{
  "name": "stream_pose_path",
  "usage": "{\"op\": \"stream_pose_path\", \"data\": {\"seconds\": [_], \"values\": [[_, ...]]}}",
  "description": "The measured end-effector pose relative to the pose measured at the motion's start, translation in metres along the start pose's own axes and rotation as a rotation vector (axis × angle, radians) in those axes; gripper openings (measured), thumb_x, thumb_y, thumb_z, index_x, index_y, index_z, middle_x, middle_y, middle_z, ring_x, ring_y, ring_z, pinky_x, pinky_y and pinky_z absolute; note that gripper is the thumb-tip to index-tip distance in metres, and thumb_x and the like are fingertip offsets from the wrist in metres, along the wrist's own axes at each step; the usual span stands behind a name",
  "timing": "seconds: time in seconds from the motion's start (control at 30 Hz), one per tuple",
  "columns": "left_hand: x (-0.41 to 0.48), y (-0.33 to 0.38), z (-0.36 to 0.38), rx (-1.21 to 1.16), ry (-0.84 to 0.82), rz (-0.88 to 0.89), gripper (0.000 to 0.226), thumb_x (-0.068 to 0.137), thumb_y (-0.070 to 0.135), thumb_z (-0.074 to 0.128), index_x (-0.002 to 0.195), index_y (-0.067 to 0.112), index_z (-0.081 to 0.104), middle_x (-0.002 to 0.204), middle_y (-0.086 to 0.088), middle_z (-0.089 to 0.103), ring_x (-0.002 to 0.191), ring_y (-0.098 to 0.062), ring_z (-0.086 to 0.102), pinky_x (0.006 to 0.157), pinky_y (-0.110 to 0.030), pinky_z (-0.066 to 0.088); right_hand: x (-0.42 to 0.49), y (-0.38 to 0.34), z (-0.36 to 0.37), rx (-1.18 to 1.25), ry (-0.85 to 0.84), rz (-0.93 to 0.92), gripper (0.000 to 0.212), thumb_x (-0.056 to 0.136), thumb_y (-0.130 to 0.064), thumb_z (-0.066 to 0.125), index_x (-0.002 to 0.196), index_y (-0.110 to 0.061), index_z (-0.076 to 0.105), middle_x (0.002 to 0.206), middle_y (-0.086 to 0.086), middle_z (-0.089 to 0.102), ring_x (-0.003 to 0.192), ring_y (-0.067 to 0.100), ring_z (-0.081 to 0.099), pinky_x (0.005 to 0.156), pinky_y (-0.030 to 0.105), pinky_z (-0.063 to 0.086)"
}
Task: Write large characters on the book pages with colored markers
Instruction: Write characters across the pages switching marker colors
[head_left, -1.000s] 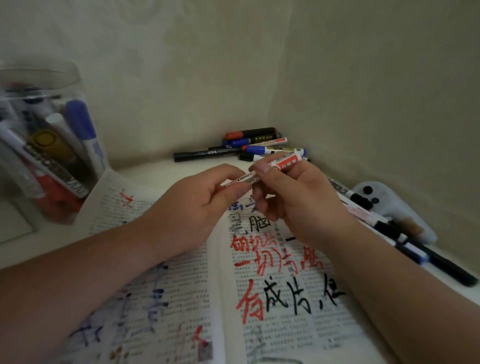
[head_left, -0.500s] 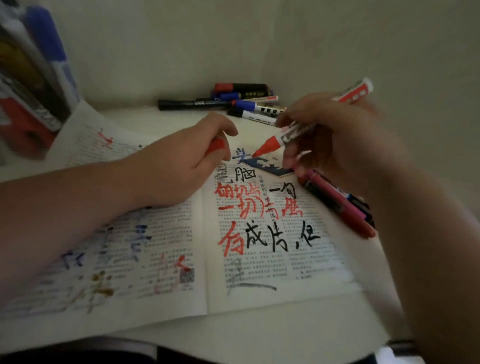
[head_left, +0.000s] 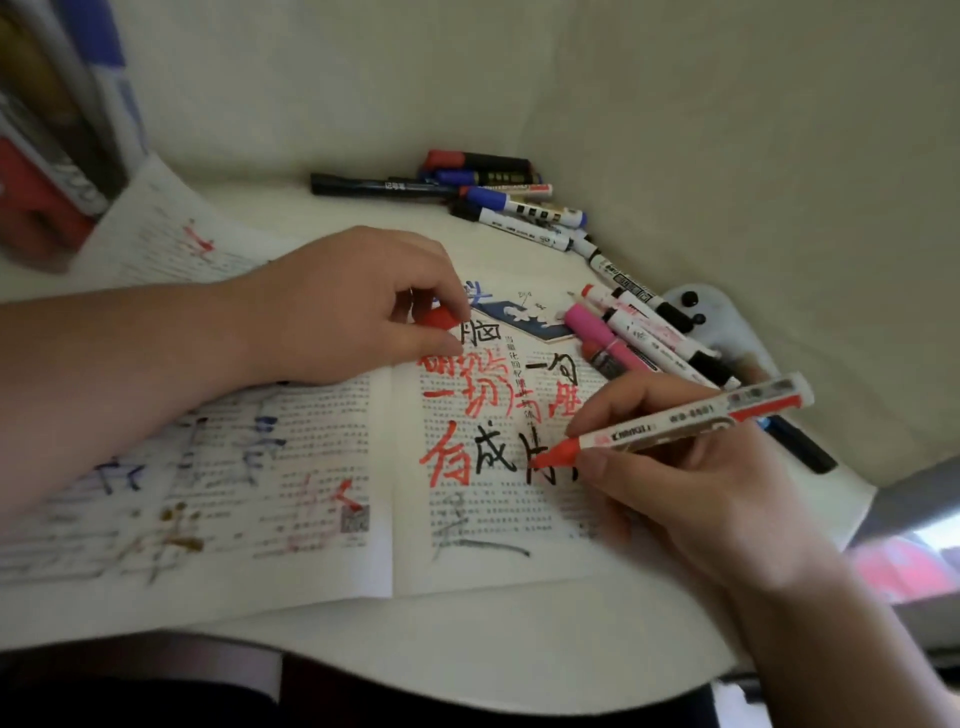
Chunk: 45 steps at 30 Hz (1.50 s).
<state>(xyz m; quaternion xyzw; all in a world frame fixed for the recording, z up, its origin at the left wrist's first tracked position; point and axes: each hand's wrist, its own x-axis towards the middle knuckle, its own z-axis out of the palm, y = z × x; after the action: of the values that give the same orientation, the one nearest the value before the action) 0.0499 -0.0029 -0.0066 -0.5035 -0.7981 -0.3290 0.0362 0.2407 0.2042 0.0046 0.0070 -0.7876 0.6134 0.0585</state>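
Dim, flat indoor light with greenish-beige cast; shadows soft. Wide-angle bend curves white worktop (head_left: 467, 642) edge. Clear plastic marker jar (head_left: 52, 156) upper left badly blurred. Open printed book (head_left: 234, 519): left page smeared, right-page centre sharper. Lower-right corner streaked.

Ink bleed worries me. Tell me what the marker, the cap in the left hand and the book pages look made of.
The marker in the right hand: probably plastic, smooth white barrel with printed label; the red tip looks like felt. The cap pinched in the left hand: likely red plastic, mostly hidden. The book pages: thin matte printed paper; faint smudged strokes suggest ink soaks in.
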Motion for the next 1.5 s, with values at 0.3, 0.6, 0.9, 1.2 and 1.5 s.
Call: {"op": "stream_pose_path", "data": {"seconds": [0.3,0.6,0.9,1.2,1.5], "values": [[0.0011,0.0033,-0.0009,-0.058,0.105,0.066,0.018,0.081,0.031,0.081,0.095,0.034,0.069,0.092,0.013,0.067,0.084,-0.004,0.060,0.076,-0.015,0.044,-0.0003,0.0006,0.0050,-0.087,-0.059,-0.079,0.005,0.080,-0.005,0.072,0.077,-0.009,0.073,0.060,-0.007,0.066,0.050,0.001,0.054,0.052,0.010,0.041],[0.0001,0.0029,0.0008,-0.103,0.062,0.027,0.024,0.082,0.031,0.080,0.103,0.033,0.069,0.095,0.014,0.066,0.086,-0.010,0.064,0.084,-0.031,0.052,-0.0030,0.0002,0.0092,-0.148,-0.022,-0.033,0.002,0.077,-0.007,0.072,0.077,-0.009,0.071,0.061,0.008,0.068,0.051,0.009,0.056,0.048,0.019,0.041],[-0.0014,0.0022,0.0010,-0.058,-0.017,0.013,0.027,0.082,0.028,0.081,0.106,0.035,0.070,0.096,0.019,0.067,0.092,-0.003,0.064,0.085,-0.024,0.050,0.0001,0.0006,0.0057,-0.194,0.009,-0.032,0.005,0.073,-0.005,0.068,0.073,-0.009,0.065,0.061,0.016,0.066,0.047,0.018,0.050,0.046,0.025,0.038],[-0.0013,0.0019,0.0025,-0.053,-0.016,0.000,0.036,0.080,0.026,0.082,0.110,0.038,0.068,0.096,0.020,0.067,0.089,-0.005,0.062,0.084,-0.031,0.051,-0.0046,-0.0053,0.0066,-0.046,-0.156,0.075,0.002,0.075,-0.004,0.069,0.075,-0.004,0.067,0.058,0.023,0.058,0.048,0.025,0.045,0.040,0.034,0.030],[-0.0012,-0.0005,0.0039,-0.045,0.001,0.016,0.031,0.081,0.022,0.081,0.108,0.032,0.069,0.096,0.017,0.067,0.086,-0.006,0.062,0.081,-0.026,0.050,0.0014,0.0007,0.0046,-0.126,-0.045,0.000,0.005,0.073,-0.002,0.067,0.072,-0.006,0.064,0.061,0.007,0.067,0.052,0.024,0.054,0.052,0.027,0.041]]}}
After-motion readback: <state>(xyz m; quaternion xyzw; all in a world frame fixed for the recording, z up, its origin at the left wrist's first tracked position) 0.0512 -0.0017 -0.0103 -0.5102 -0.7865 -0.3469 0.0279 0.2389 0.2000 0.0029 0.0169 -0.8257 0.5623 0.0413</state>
